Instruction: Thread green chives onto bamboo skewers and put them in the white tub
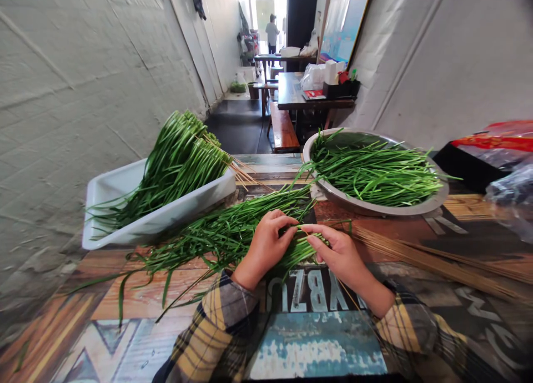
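My left hand (268, 244) is closed, its thumb and forefinger pinching the end of a green garlic chive above the table. Close beside it, my right hand (339, 254) is closed on a thin bamboo skewer (353, 298); its tip meets the chive between both hands' fingertips, and its lower part slants down below the right wrist. Whether the tip has pierced the stalk is too small to tell. A loose pile of garlic chives (208, 233) lies under and left of my hands. Several spare bamboo skewers (420, 261) lie to the right.
At the left, a white plastic tray (200, 202) holds rows of skewered chives (179, 155). A metal bowl (375, 208) of loose chives stands at the back right. Plastic bags (512, 191) lie far right. Beyond are another table (287, 89), a bench (283, 127) and a distant person (272, 33).
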`<state>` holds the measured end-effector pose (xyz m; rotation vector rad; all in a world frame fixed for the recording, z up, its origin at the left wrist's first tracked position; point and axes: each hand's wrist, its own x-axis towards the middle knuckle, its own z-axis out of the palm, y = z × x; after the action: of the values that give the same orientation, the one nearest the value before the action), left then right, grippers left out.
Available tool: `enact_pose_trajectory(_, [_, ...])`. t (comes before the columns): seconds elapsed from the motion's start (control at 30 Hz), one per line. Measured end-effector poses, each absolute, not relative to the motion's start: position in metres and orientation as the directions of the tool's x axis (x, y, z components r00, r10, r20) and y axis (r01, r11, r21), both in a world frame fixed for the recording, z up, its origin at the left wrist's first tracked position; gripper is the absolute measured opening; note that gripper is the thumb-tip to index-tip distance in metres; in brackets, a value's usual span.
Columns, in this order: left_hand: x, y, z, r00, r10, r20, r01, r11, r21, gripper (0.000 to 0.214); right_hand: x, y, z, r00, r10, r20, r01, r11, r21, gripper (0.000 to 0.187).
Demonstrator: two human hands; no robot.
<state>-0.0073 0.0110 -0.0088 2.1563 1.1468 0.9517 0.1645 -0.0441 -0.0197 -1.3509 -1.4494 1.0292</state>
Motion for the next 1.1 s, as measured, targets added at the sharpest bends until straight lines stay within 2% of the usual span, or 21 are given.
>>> enact_pose_trajectory(0.5, [-0.0054,0.0076,-0.0013,0.361,0.867,0.344,0.456,-0.485,0.746,0.014,0.1654,-0.0450,-0.0200,0.003,0.997,0.081,0.334,0.075,-0.940,0.027])
enact_pose_trajectory(0.97, [-0.0050,0.0068,-0.0006,0.381,0.857,0.347,0.426,-0.496,0.757,0.013,0.1662,-0.0442,-0.0249,0.010,0.997,0.072,0.320,0.065,-0.945,0.026])
enact_pose_trajectory(1.1, [-0.0047,0.0064,-0.0010,0.389,0.855,0.343,0.416,-0.495,0.763,0.013,0.1643,-0.0433,-0.0271,0.032,0.999,0.039,0.262,0.030,-0.965,0.025])
